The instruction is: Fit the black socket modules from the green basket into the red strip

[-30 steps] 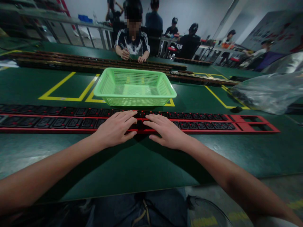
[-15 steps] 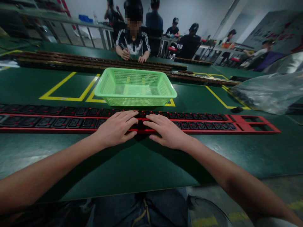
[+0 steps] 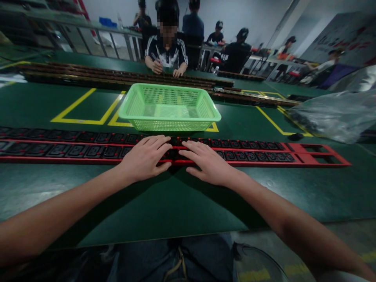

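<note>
Two long red strips (image 3: 302, 157) lie side by side across the green table, set with rows of black power sockets (image 3: 95, 151). My left hand (image 3: 147, 158) rests palm down over the middle of the strips, its fingers stretched out. Just to its right, my right hand (image 3: 208, 161) lies in the same way, fingers extended over the sockets. A narrow gap with dark sockets shows between the fingertips. The sockets under both palms are hidden. Behind my hands stands a light green plastic basket (image 3: 173, 124), with nothing visible inside it.
Long dark rails (image 3: 117, 76) are stacked across the table behind the basket. A co-worker (image 3: 167, 55) sits there holding a pen-like tool. On the right lies a clear plastic bag (image 3: 335, 113) beside a small black piece (image 3: 295, 136). Yellow tape (image 3: 78, 121) marks the table.
The view has shifted very slightly. Both hands keep their places on the strips, and nothing else has visibly moved.
</note>
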`<state>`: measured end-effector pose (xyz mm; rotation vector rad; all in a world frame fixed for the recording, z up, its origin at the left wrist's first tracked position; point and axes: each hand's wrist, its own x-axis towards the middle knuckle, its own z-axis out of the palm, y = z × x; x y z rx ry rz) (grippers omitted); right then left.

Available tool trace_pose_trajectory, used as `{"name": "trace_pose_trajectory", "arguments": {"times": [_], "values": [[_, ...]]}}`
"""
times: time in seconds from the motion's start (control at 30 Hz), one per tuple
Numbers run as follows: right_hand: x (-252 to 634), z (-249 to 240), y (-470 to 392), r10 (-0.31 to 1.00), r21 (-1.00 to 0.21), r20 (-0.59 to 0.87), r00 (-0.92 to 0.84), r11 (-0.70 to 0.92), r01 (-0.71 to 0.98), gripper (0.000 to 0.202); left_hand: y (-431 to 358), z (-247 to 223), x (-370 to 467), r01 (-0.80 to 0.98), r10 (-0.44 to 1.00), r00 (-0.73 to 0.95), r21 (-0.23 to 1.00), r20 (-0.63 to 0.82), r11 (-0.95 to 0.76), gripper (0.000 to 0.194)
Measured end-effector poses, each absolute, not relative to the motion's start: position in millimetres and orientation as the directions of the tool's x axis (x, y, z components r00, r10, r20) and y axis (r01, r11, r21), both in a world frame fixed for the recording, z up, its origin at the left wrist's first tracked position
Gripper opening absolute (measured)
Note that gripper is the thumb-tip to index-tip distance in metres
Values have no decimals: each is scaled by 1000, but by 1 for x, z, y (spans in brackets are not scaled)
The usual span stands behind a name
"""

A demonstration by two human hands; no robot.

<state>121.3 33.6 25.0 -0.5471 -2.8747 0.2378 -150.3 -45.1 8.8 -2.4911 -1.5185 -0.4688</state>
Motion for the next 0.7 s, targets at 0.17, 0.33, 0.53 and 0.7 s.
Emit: {"name": "trace_pose_trajectory", "arguments": {"times": [0.17, 0.33, 0.53, 0.7], "values": [[120, 26, 33, 372, -174, 140, -918, 922, 347, 57, -46, 9, -150, 892, 837, 416, 17, 357, -451, 41], [120, 27, 33, 370, -194, 142, -918, 920, 341, 57, -46, 10, -150, 890, 838, 417, 32, 352, -456, 41], [120, 28, 33, 370, -182, 137, -919, 921, 344, 58, -45, 11, -152, 868, 809, 459, 12, 368, -497, 42], [120, 27, 34, 366, -189, 143, -920, 922, 338, 58, -44, 8, -154, 846, 791, 478, 42, 383, -532, 40]]}}
